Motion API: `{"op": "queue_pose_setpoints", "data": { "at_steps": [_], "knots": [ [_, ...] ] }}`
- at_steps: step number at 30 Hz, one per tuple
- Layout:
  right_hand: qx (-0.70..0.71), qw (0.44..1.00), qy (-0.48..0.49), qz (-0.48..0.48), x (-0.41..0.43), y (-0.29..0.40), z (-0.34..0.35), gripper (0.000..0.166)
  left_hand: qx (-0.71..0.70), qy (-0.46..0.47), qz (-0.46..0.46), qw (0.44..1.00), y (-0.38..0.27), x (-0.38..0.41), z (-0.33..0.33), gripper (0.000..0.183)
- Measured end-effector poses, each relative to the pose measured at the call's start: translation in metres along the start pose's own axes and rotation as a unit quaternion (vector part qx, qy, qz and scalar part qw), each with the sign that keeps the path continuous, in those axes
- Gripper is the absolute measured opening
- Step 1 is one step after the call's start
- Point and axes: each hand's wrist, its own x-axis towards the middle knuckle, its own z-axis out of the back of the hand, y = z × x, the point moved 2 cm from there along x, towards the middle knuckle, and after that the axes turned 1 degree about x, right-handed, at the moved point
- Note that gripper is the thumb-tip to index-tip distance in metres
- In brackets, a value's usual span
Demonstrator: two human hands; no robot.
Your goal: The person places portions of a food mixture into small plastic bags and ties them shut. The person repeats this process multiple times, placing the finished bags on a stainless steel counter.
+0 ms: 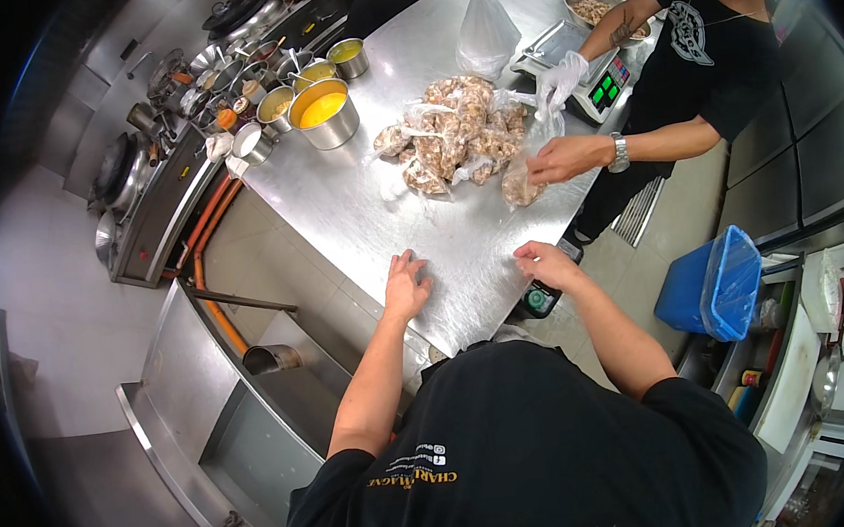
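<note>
My left hand (407, 286) rests on the near left part of the stainless steel table (451, 261), fingers apart and holding nothing. At the table's right edge is my right hand (545, 264), its fingers loosely bent with no object seen in them. Beyond both hands lies a pile of clear plastic bags of chopped food (457, 132), perhaps meat. A co-worker at the right, one hand gloved, holds another filled plastic bag (521, 183) beside the pile. Behind that bag stands a digital scale (597, 90) with lit green displays.
Steel pots, one with yellow liquid (323, 112), stand at the table's far left edge. A white plastic bag (485, 35) is behind the pile. A blue bin (710, 287) is on the right, a steel sink (259, 451) on the left. Another person works at the back.
</note>
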Motion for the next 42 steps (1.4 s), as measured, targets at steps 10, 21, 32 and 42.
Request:
{"op": "queue_pose_setpoints", "data": {
  "at_steps": [10,21,32,42],
  "knots": [
    [0.145,0.893,-0.426,0.005,0.093,0.012,0.075,0.074,0.015,-0.002,-0.008,1.0,0.001,-0.005,0.0,0.048],
    [0.156,0.941,-0.269,0.133,0.119,0.092,0.078,0.027,-0.063,-0.027,0.002,0.998,-0.014,0.005,0.026,0.04],
    [0.236,0.938,0.068,0.246,0.008,0.137,0.018,0.021,-0.172,-0.146,-0.105,0.968,-0.091,0.003,0.063,0.036],
    [0.264,0.948,0.123,0.131,-0.023,0.115,-0.028,0.03,-0.567,0.038,-0.031,0.823,-0.071,-0.031,0.05,0.003]
  ]
}}
